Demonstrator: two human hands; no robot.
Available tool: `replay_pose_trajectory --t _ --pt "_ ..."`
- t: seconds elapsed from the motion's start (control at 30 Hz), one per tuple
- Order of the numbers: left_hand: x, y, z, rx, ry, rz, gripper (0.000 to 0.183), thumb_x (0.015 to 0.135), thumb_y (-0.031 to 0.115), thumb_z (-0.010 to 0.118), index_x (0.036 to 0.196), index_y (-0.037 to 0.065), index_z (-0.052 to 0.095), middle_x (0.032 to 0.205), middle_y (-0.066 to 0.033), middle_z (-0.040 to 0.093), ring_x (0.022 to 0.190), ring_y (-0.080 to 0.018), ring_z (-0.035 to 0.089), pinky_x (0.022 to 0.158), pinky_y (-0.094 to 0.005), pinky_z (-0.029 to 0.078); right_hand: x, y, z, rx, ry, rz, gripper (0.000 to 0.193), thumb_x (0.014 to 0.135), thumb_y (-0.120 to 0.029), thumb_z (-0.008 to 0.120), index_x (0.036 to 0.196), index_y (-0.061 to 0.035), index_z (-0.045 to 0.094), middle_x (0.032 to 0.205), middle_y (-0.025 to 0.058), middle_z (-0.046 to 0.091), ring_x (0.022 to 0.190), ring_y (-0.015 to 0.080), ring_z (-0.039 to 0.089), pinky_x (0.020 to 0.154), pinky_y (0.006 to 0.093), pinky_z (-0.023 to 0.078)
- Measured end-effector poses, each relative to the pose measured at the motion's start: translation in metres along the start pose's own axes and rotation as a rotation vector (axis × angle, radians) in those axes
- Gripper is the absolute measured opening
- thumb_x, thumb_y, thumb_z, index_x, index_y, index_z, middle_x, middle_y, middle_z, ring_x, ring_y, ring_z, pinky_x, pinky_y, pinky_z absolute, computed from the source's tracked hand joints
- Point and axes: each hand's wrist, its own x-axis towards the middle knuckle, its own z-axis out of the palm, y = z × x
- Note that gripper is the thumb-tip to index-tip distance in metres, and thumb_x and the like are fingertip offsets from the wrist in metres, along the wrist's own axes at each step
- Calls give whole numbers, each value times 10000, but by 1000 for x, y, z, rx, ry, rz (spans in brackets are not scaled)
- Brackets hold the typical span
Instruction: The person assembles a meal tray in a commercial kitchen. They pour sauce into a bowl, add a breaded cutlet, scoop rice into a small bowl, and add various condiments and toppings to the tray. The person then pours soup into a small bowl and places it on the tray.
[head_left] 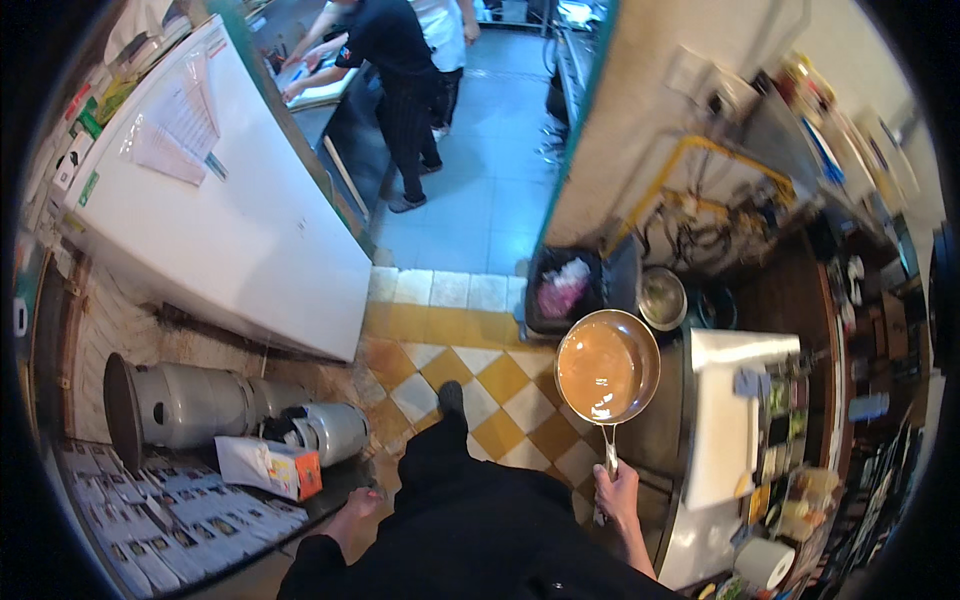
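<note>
My right hand (617, 492) is wrapped round the metal handle of a round frying pan (645, 345), held out ahead of me to the right. The pan's inside looks orange-brown and shiny; whether that is liquid or a bare coating I cannot tell. Low at my left side hangs my left hand (360, 503), its fingers loosely bent and apart, with nothing visible in it. Closest to that hand are an orange-and-white box (270, 466) and a grey gas cylinder (335, 430). Beyond the pan stand a dark bin (540, 320) holding a bag and a metal bowl (662, 298).
A white fridge (230, 200) stands on the left. To my right runs a counter with a white cutting board (722, 435), food containers and a paper roll (765, 562). Ahead, past a doorway, two people (400, 70) stand at a worktop. Checkered tiles (500, 380) cover the floor.
</note>
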Motion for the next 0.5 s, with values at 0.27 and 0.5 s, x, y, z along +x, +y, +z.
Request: replay_pose_trajectory --t 0.27,0.5 --pt "103 42 -294 -246 313 85 396 834 358 758 1038 23 708 1034 -197 714 1008 -362 678 934 -428 522 234 -176 163 223 -94 80 216 977 -165 619 827 -47 518 552 6 479 380 104 448 339 293 350" --pt "233 141 -561 -210 880 231 366 841 284 745 1089 34 645 1045 -186 640 934 -398 629 854 -471 507 460 -334 249 348 -7 102 247 951 -190 628 814 8 576 559 47 545 388 153 527 368 336 415"
